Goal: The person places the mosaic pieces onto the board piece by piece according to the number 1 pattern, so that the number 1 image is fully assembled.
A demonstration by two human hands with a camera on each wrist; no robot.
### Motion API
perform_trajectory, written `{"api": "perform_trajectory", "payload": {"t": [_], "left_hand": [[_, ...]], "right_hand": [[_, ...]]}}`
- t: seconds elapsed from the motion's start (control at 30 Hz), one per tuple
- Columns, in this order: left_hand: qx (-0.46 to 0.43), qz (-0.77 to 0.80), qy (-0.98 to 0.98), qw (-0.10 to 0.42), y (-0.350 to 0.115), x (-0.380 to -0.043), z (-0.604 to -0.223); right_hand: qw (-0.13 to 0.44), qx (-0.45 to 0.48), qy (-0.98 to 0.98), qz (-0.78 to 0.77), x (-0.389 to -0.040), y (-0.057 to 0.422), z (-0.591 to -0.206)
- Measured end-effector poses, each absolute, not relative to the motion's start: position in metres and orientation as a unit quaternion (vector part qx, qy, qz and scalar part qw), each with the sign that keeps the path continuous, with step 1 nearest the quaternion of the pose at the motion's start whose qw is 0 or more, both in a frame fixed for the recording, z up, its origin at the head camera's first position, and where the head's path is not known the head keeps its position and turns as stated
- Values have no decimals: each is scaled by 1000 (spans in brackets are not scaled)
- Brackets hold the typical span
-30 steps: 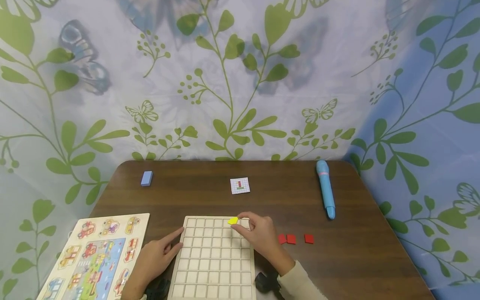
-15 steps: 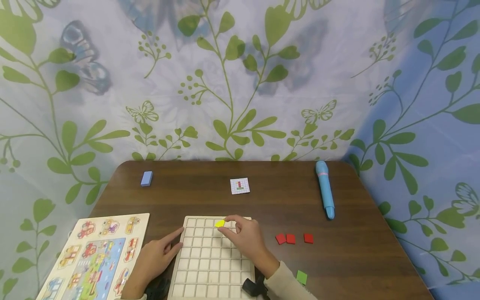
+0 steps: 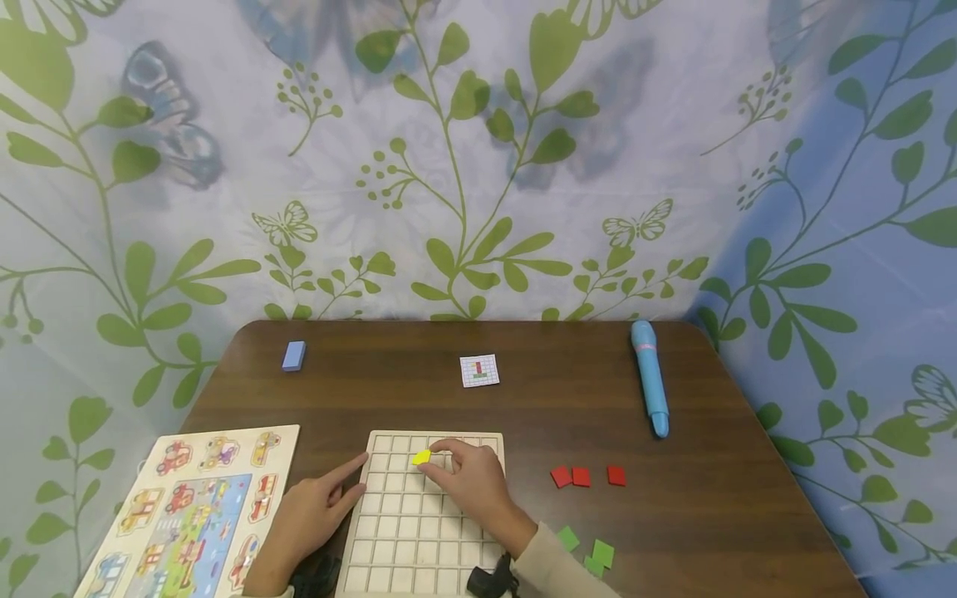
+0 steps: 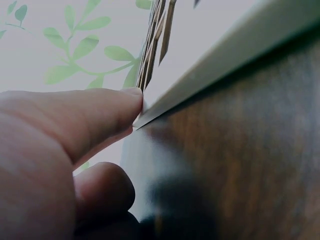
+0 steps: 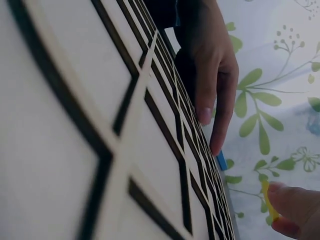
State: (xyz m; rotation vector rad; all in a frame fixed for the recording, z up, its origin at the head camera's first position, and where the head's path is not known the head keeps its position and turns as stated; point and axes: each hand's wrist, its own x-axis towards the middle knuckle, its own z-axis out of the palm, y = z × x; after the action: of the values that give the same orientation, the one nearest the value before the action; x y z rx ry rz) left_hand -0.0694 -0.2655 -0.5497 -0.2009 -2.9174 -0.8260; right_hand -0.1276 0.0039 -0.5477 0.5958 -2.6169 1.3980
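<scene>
A pale wooden grid board (image 3: 396,527) lies on the table in front of me. My right hand (image 3: 473,483) pinches a small yellow tile (image 3: 422,458) between thumb and fingers, over the upper part of the grid. In the right wrist view that yellow tile (image 5: 269,201) shows edge-on, raised off the board's face. My left hand (image 3: 308,517) touches the board's left edge with index finger and thumb tips. Up close in the left wrist view, a fingertip (image 4: 131,96) rests against the board's side. A small card (image 3: 479,370) with a coloured grid pattern lies beyond the board.
Red tiles (image 3: 581,477) and green tiles (image 3: 602,553) lie right of the board. A vehicle picture puzzle (image 3: 202,498) is at the left. Farther back are a blue block (image 3: 294,356) and a blue microphone-shaped stick (image 3: 650,378). Patterned cloth hangs behind the table.
My right hand has moved left across the top of the grid with the yellow tile, uncovering the green tiles at the right. My left hand has stayed at the board's edge.
</scene>
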Motion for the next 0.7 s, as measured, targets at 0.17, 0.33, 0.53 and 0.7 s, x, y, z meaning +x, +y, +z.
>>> {"api": "perform_trajectory", "payload": {"t": [0.17, 0.33, 0.53, 0.7], "left_hand": [[-64, -271, -959, 48, -266, -70, -549], [-65, -269, -959, 53, -266, -70, -548], [-76, -264, -959, 68, -266, -69, -547], [-79, -262, -959, 73, -264, -68, -547]], "right_hand": [[57, 202, -866, 453, -129, 0, -554], [59, 209, -869, 446, -131, -2, -557], [59, 216, -880, 419, -132, -5, -557], [47, 211, -896, 388, -131, -7, -555]]}}
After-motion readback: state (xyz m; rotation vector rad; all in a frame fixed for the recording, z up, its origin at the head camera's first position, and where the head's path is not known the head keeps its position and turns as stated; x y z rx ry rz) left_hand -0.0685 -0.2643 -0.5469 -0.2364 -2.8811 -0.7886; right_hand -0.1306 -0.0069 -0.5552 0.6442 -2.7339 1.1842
